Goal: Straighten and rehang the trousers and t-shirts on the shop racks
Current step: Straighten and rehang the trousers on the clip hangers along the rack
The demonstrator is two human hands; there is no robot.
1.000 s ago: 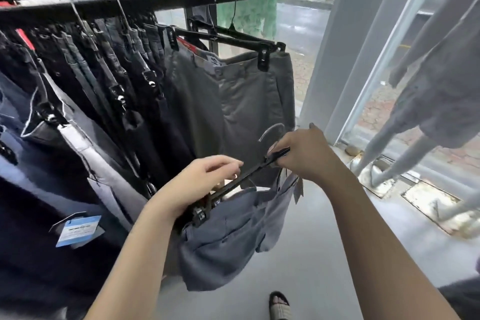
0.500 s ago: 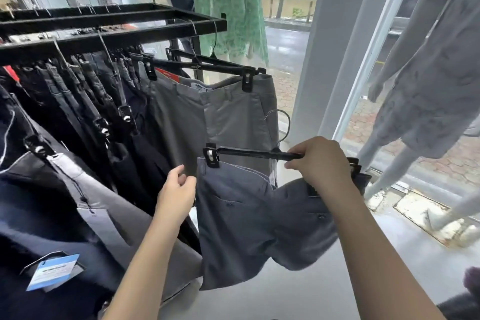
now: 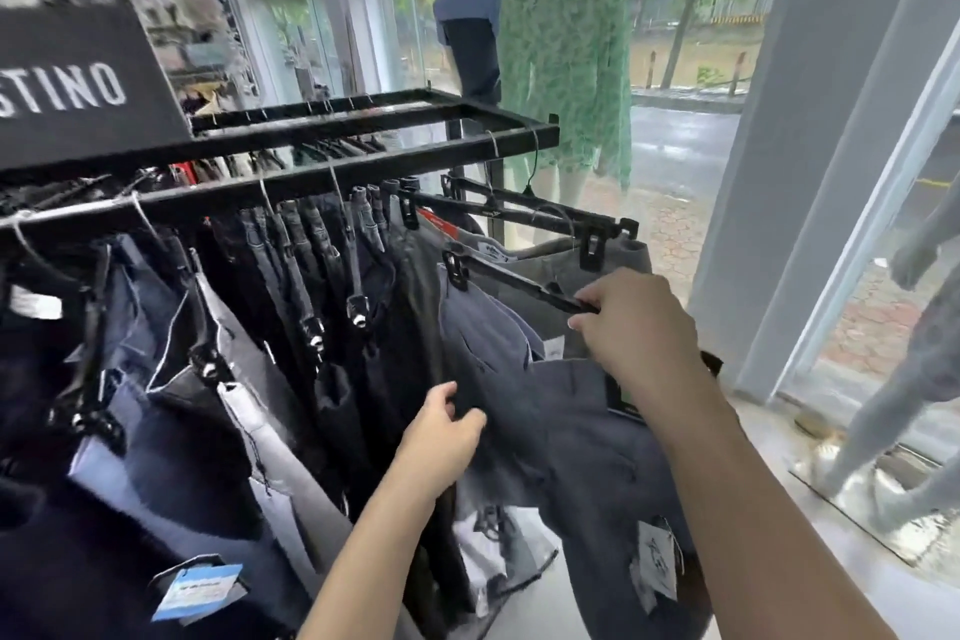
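Fingers of my right hand (image 3: 631, 327) are clamped around the bar of a black clip hanger (image 3: 511, 282), holding it up just below the black rack (image 3: 332, 156). Blue-grey trousers (image 3: 561, 421) hang from that hanger, clipped at the far end and drooping beside the grey pair (image 3: 550, 265) already on the rail. My left hand (image 3: 441, 437) sits lower, thumb and fingers pinching a fold of the blue-grey cloth. Dark trousers (image 3: 311, 265) crowd the rack to the left.

Matt black metal rack (image 3: 332, 148), glossy black plastic clip hanger (image 3: 519, 283), soft matt blue-grey cloth trousers (image 3: 571, 426), thin shiny wire hooks (image 3: 266, 192), paper tag (image 3: 200, 590).
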